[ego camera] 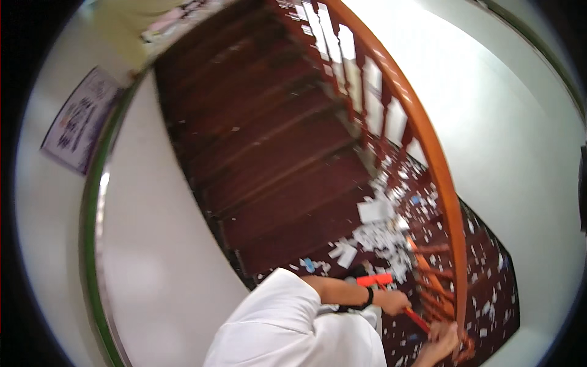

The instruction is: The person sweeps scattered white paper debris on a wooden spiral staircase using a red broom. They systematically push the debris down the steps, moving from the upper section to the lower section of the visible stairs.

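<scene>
A red stick-like handle (418,320) runs between my two hands, low right of centre. My left hand (392,302), with a black band on its wrist, is closed around its upper part. My right hand (442,339) grips it lower down, beside the wooden handrail (451,220). A flat red piece (375,280) lies in line with the handle beyond my left hand and looks like the head of a broom; blur hides its exact kind. A heap of white paper scraps (380,236) lies just beyond it on the dark red stair landing.
Dark red stairs (284,183) rise away from me. An orange-brown handrail with turned balusters (385,110) curves along the right. More scraps (488,309) lie scattered on the steps beyond it. A white wall (156,229) with a green-edged ledge stands left, near a sign (78,121).
</scene>
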The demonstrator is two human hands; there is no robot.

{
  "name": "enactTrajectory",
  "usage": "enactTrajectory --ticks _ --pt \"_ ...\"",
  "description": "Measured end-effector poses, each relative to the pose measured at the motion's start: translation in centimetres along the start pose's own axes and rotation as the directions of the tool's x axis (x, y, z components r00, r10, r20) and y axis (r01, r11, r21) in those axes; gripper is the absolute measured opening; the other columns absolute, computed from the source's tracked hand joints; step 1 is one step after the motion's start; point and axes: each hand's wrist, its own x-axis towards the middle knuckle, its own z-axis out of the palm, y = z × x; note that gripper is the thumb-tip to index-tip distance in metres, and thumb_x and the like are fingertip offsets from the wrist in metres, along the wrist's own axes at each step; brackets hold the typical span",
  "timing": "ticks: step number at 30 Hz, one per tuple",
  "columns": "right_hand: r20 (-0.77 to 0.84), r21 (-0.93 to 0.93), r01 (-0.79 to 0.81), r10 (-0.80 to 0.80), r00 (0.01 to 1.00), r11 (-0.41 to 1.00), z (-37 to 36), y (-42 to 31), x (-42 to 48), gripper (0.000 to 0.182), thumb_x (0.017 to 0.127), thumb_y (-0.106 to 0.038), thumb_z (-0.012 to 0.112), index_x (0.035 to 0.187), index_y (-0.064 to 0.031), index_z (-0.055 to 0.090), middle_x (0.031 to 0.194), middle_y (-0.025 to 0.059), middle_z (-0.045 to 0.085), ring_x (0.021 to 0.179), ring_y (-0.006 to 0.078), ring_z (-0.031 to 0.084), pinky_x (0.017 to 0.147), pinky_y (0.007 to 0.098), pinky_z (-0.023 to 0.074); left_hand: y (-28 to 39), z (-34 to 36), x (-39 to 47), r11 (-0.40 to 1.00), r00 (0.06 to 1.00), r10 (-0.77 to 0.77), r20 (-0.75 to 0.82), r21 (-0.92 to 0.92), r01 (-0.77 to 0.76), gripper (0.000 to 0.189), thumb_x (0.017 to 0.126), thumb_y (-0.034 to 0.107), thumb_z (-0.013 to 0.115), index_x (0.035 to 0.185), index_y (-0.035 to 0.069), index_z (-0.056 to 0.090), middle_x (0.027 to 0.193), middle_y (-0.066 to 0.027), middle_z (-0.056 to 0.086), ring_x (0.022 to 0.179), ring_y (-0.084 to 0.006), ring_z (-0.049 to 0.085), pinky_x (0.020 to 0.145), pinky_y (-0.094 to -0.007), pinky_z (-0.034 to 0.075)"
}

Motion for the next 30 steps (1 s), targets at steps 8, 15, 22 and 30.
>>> enactTrajectory --ticks 8,15,22,30 --pt "0.042 0.273 0.084 -0.1 0.994 0.958 3.8 3.4 1.8 0.054 0.107 -0.034 0.046 0.059 -0.0122 0.031 0.055 0.0017 0.034 0.051 0.0142 0.032 0.064 0.0333 0.0389 -7.1 -7.8 -2.7 0.875 0.946 -0.179 -0.271 0.395 0.279 0.025 0.081 0.013 0.062 0.104 0.002 0.061 0.1 -0.0197 0.063 0.095 -0.039 0.064 0.083 -0.0499 0.052" --pt "0.107 0.551 0.136 -0.231 0.967 0.823 6.4 14.0 7.5 0.049 0.109 -0.024 0.036 0.062 -0.0096 0.033 0.057 0.0032 0.037 0.058 0.0165 0.04 0.08 0.0385 0.0464 -15.6 -10.9 -3.7 0.874 0.784 -0.336 -0.522 0.136 0.466 0.038 0.086 0.01 0.059 0.122 -0.001 0.053 0.123 -0.0249 0.053 0.107 -0.0444 0.061 0.088 -0.0508 0.052" --pt "0.188 0.533 0.193 -0.337 0.922 0.824 2.3 12.8 7.4 0.044 0.099 -0.019 0.045 0.057 -0.0088 0.035 0.053 0.006 0.038 0.055 0.0201 0.042 0.075 0.0393 0.043 -16.7 -7.7 1.5 0.888 0.723 -0.321 -0.611 0.071 0.454 0.031 0.085 0.0 0.056 0.114 0.0 0.047 0.133 -0.036 0.044 0.11 -0.0532 0.056 0.091 -0.0547 0.05" --pt "0.384 0.427 0.27 -0.444 0.809 0.863 2.3 10.0 7.3 0.041 0.084 -0.025 0.056 0.052 -0.0047 0.04 0.051 0.0074 0.045 0.054 0.0228 0.051 0.074 0.0411 0.0463 -15.1 -8.6 0.7 0.947 0.823 -0.29 -0.489 -0.024 0.32 0.03 0.082 0.0 0.063 0.107 0.003 0.047 0.116 -0.0244 0.046 0.105 -0.0512 0.054 0.087 -0.0522 0.048"
